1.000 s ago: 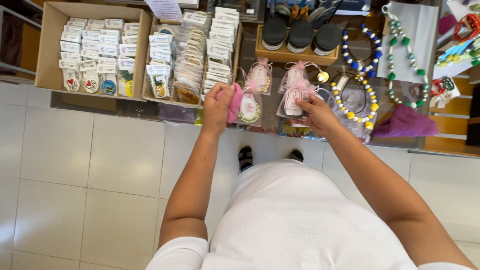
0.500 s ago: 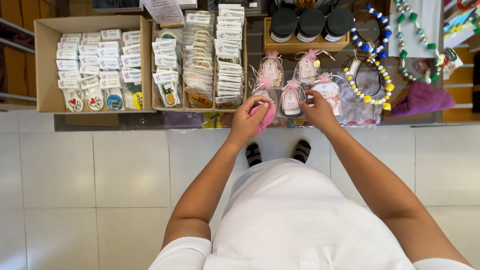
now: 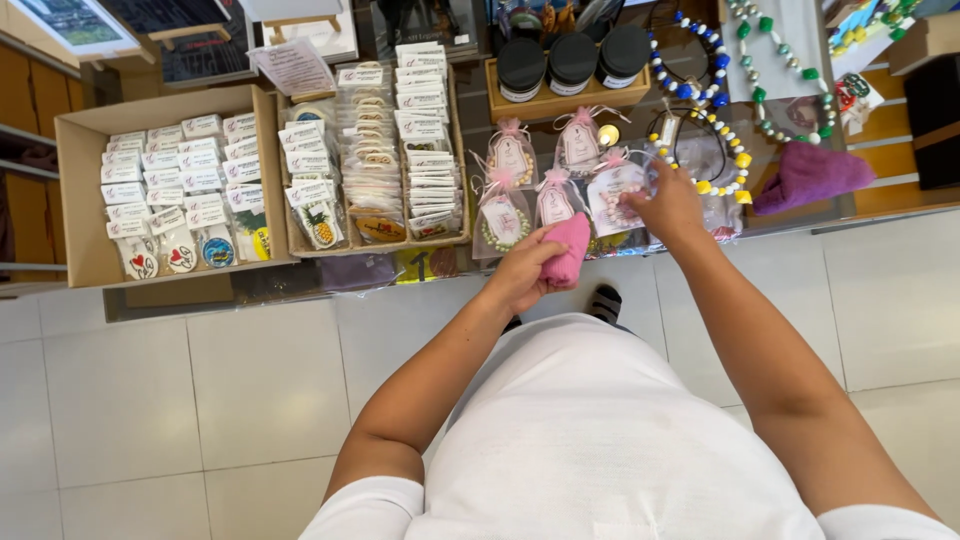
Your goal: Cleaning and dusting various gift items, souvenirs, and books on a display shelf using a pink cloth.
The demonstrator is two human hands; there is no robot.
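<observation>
Pink cloth [image 3: 567, 250] is bunched in the left hand [image 3: 520, 270], whose fingers are curled shut around it at the near edge of the desk [image 3: 800, 215]. The right hand [image 3: 668, 205] reaches further in and grips a clear gift bag [image 3: 617, 192] with a pink ribbon, fingers pinched on its right edge; how tightly cannot be told, since the hand hides the contact. That bag stands in a cluster of similar bags [image 3: 505, 215], just in front of a wooden tray [image 3: 565, 100] holding three black-lidded jars [image 3: 572, 58]. Beaded necklaces [image 3: 715, 120] lie just right of the bags, and a purple cloth [image 3: 810, 175] sits well to the right. Two cardboard boxes [image 3: 75, 190] of packeted trinkets fill the left part of the desk.

By the look of it, the step in hand is wiping or tidying around the bags: one bag is being held or shifted while the cloth waits beside it. A sensible next move would call for keeping that bag upright and clear of its neighbours, then bringing the cloth under or past it without snagging the ribbons or the necklace close by.
</observation>
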